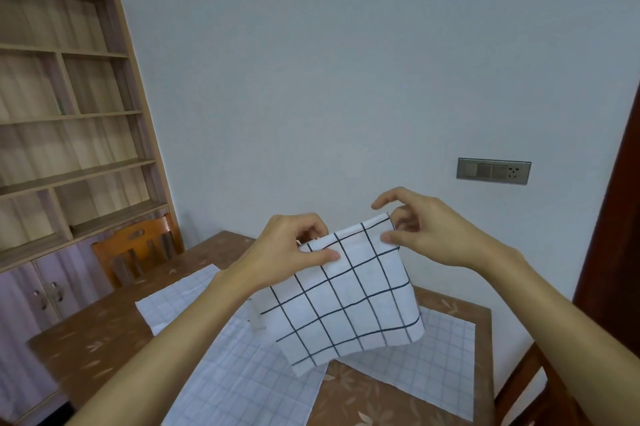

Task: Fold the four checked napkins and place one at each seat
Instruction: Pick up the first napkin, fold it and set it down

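Left hand: the left hand (291, 252), centre of the frame, pinches the upper left corner of the held napkin (346, 301), thumb flat on the front and fingers curled behind.
Right hand: the right hand (429, 235) pinches the upper right corner between thumb and lower fingers, with the forefinger lifted clear.
Held napkin: it looks doubled over and hangs in the air, tilted, above the table (86, 339), lower centre of the frame.
Flat napkins: three flat napkins (242, 377) lie spread and overlapping below it, not yet folded.
Seats: a wooden chair (135, 252) stands at centre left and a second chair (530, 380) at lower right.
Risk, layers: with only corner pinches, the layers could slide apart and leave the edges uneven.
Risk, drop: the right pinch looks light, so that corner may slip free.
Risk, table: the hanging hem could drag and ruck the cloths beneath when lowered.
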`<action>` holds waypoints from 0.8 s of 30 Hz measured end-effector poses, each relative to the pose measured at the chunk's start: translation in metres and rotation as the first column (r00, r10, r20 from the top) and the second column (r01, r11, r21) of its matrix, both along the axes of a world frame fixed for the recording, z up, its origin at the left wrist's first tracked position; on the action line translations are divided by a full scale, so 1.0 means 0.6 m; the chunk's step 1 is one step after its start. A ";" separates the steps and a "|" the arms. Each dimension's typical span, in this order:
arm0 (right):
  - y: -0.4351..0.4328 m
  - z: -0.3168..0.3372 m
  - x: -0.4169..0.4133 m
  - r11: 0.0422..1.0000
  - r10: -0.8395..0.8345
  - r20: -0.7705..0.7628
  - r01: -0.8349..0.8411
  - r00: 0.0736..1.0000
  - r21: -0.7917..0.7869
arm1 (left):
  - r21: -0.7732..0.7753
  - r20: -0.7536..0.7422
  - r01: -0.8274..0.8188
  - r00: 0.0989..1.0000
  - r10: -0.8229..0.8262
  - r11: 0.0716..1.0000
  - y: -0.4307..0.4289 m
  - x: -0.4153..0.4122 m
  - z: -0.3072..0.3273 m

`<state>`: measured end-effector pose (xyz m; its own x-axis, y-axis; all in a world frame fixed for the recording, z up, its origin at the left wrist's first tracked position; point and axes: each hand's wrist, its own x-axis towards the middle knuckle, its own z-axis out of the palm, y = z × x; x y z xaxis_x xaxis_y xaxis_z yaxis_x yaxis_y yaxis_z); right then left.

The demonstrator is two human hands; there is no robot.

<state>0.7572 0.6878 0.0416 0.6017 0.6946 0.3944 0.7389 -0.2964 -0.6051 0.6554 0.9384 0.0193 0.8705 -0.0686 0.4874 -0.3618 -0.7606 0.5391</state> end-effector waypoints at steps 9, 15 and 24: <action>0.008 0.009 -0.006 0.990 -0.009 0.047 0.003 0.999 0.138 | -0.213 -0.239 0.056 0.965 -0.108 0.975 -0.042 0.004 -0.024; -0.015 -0.008 0.005 0.981 -0.167 -0.103 0.175 0.981 0.077 | -0.436 -0.169 0.025 0.979 -0.109 0.900 -0.046 0.006 -0.026; -0.031 -0.024 0.012 0.976 -0.145 -0.205 0.174 0.968 0.129 | -0.505 -0.269 -0.058 0.959 -0.092 0.861 -0.049 0.009 -0.040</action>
<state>0.7647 0.6694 0.0270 0.7746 0.5274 0.3490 0.5540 -0.2997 -0.7767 0.6605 0.9089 -0.0048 0.9741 0.1041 0.2006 -0.1525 -0.3524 0.9233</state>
